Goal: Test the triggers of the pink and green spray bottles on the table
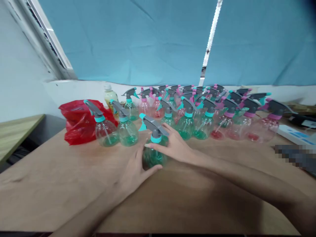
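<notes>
both hands closed around a clear spray bottle [155,153] with green liquid [153,159] inside, left hand [133,172] low, right hand [175,146] up by the teal collar [156,139], more spray bottles [186,123] just past the fingers.

The spray bottle [155,157] is showing a smooth, glossy clear plastic wall, topped by a matt grey plastic trigger head [155,125] and a glossy teal plastic collar [156,139]. Left of that bottle, the red plastic bag [84,121] is gleaming thin and crinkled, while the wooden tabletop [74,171] beneath it is looking smooth, pale and faintly sheened. Far behind the bottle, the blue cloth sheet [138,39] is hanging matt and softly creased, and right of the bottle, the white plastic power strip [293,135] is showing a smooth surface.
</notes>
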Demonstrator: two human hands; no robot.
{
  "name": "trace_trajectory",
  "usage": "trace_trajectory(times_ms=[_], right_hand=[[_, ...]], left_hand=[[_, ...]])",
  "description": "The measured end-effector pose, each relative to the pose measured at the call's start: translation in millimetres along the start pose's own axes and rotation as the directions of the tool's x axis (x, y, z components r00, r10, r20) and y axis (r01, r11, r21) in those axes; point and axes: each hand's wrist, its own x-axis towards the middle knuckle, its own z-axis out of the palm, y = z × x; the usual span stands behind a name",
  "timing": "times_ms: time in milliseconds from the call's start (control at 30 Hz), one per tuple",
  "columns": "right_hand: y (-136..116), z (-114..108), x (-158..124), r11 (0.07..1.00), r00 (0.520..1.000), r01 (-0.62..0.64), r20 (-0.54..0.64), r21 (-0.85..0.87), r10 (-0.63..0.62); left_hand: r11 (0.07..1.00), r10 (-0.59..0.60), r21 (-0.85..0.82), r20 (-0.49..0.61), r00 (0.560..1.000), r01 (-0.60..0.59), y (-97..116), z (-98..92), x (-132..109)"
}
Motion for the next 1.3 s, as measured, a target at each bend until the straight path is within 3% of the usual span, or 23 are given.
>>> trace_trajectory(times_ms=[167, 300, 433, 867, 1133, 1300], right_hand=[[10.8, 1.6, 11.0, 0.994, 0.994, -0.104, 0.015, -0.044, 0.105], [21.4, 6.3, 31.5, 0.989, 0.987, -0.139, 0.075, -0.058, 0.143], [31.4, 16.8, 49.3, 0.975, 0.981, -0.175, 0.062, -0.137, 0.185], [47.0, 35.3, 70.6, 0.961, 0.975, -0.219, 0.005, -0.169, 0.223], [48.5, 39.1, 68.2, 0.957, 0.971, -0.240, -0.023, -0.165, 0.239], [38.0, 27.6, 48.1, 0.956, 0.967, -0.253, -0.003, -0.146, 0.255]], left_hand=[[0.999, -0.008, 0.039, -0.013, 1.000, 0.008, -7.2, -3.4, -1.6], [0.998, -0.021, 0.061, -0.112, 0.994, 0.028, -7.1, -4.0, -5.0], [0.995, -0.015, 0.091, -0.170, 0.985, 0.030, -3.1, -7.0, -6.4], [0.999, 0.028, 0.038, -0.045, 0.999, -0.026, -4.7, -0.9, -9.5], [1.000, 0.003, 0.022, -0.019, 1.000, -0.003, -5.6, 0.7, -9.4], [1.000, -0.009, 0.021, -0.006, 1.000, 0.009, -6.4, 0.1, -9.0]])
